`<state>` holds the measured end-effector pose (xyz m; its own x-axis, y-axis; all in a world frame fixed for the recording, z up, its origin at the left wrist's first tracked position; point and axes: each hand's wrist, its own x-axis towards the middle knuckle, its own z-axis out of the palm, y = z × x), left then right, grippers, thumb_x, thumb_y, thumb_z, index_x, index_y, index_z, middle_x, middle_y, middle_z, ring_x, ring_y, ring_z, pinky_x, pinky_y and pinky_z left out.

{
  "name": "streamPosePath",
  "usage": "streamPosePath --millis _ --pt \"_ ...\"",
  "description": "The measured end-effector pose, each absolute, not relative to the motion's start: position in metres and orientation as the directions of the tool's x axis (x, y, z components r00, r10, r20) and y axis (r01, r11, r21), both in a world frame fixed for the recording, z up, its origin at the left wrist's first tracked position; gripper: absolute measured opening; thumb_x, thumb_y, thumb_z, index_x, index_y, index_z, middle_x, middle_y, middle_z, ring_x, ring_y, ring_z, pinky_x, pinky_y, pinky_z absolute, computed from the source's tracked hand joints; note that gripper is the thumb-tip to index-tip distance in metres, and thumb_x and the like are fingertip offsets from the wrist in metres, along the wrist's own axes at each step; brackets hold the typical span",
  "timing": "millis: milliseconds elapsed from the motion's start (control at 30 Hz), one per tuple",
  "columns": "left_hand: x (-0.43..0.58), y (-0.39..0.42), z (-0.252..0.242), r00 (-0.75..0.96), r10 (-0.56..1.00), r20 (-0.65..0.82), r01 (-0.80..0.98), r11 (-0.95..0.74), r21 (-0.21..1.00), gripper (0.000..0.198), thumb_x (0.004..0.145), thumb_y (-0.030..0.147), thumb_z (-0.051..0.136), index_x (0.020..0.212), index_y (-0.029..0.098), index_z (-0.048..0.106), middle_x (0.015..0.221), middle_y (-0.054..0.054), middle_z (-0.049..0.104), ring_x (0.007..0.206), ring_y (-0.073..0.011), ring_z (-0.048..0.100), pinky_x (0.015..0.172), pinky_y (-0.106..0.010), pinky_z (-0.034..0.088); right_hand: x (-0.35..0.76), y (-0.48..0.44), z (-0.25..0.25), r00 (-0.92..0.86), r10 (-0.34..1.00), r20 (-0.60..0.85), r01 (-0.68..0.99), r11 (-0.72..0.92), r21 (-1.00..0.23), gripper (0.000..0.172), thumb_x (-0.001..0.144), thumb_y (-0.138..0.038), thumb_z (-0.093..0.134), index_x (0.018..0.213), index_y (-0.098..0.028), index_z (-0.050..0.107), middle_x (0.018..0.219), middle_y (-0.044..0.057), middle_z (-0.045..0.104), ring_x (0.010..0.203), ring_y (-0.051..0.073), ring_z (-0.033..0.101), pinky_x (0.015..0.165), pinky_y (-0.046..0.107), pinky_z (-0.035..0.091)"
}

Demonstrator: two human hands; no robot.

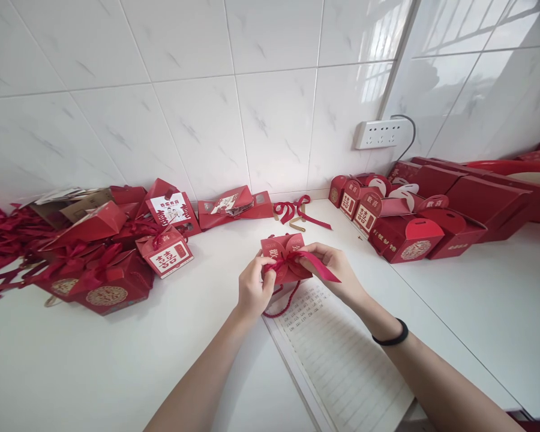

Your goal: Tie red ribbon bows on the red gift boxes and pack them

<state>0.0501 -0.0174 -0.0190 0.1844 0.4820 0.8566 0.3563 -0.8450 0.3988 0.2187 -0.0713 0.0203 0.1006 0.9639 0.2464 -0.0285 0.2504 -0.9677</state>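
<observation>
A small red gift box (pixel 282 242) with rounded top flaps and printed characters sits at the far end of an open lined notebook (pixel 342 354). Across its top runs a dark red ribbon (pixel 318 267), gathered at the middle, one loose end trailing to the right. My left hand (pixel 255 282) pinches the ribbon at the box's left side. With fingers closed on the ribbon's right part, my right hand (pixel 326 264) rests by the box's right edge. A twisted red cord (pixel 288 309) hangs in a loop below the box onto the page.
On the left lie ribbon-tied red boxes (pixel 112 288), a small box (pixel 165 258) and a ribbon heap (pixel 4 246). Flat red packaging (pixel 234 207) and loose ribbon (pixel 292 210) lie by the wall. Several assembled boxes (pixel 405 237) stand right, below a power strip (pixel 378 134).
</observation>
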Motion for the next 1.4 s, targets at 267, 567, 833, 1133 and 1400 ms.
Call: streamPosePath --millis 267,567,833,1133,1400 --pt "0.0507 -0.0163 -0.0188 0.166 0.468 0.868 0.365 -0.847 0.387 0.016 0.079 0.008 0.043 0.084 0.019 0.053 0.074 0.001 0.066 0.066 -0.0104 0.064 0.059 -0.02 0.052 0.2258 -0.0693 0.0218 -0.059 0.978 0.199 -0.158 0.188 -0.969 0.022 0.076 -0.038 0.068 0.08 -0.017 0.065 0.072 0.003 0.064 0.062 0.012 0.054 0.055 0.023 0.039" --pt "0.0512 -0.0174 -0.0176 0.177 0.466 0.867 0.35 -0.853 0.387 0.017 0.077 0.007 0.044 0.083 0.019 0.054 0.073 0.001 0.066 0.063 -0.0088 0.061 0.056 -0.017 0.049 0.2215 -0.0711 0.024 0.025 0.981 0.194 -0.042 0.195 -0.98 0.023 0.076 -0.038 0.066 0.069 -0.016 0.062 0.068 0.002 0.06 0.062 0.013 0.051 0.058 0.025 0.039" --pt "0.0517 -0.0179 -0.0154 0.181 0.467 0.866 0.345 -0.854 0.388 0.015 0.077 0.007 0.043 0.079 0.018 0.053 0.067 0.003 0.062 0.054 -0.0066 0.055 0.051 -0.015 0.045 0.2243 -0.0704 0.0223 0.026 0.972 0.235 0.013 0.235 -0.972 0.022 0.076 -0.037 0.065 0.075 -0.016 0.063 0.072 0.002 0.058 0.066 0.014 0.049 0.061 0.026 0.038" --pt "0.051 -0.018 -0.016 0.184 0.489 0.853 0.341 -0.845 0.411 0.016 0.077 0.006 0.043 0.08 0.019 0.053 0.069 0.002 0.063 0.056 -0.007 0.056 0.05 -0.016 0.044 0.223 -0.0714 0.0242 0.053 0.975 0.218 0.053 0.215 -0.975 0.021 0.077 -0.038 0.064 0.074 -0.017 0.064 0.07 0.0 0.056 0.064 0.013 0.047 0.059 0.025 0.036" --pt "0.0507 -0.0179 -0.0164 0.188 0.499 0.846 0.345 -0.84 0.419 0.017 0.077 0.006 0.043 0.08 0.019 0.054 0.07 0.002 0.064 0.059 -0.0079 0.059 0.052 -0.016 0.045 0.2227 -0.07 0.0212 0.051 0.969 0.24 0.05 0.237 -0.97 0.022 0.075 -0.038 0.066 0.081 -0.017 0.065 0.076 0.002 0.059 0.068 0.014 0.051 0.062 0.026 0.039"
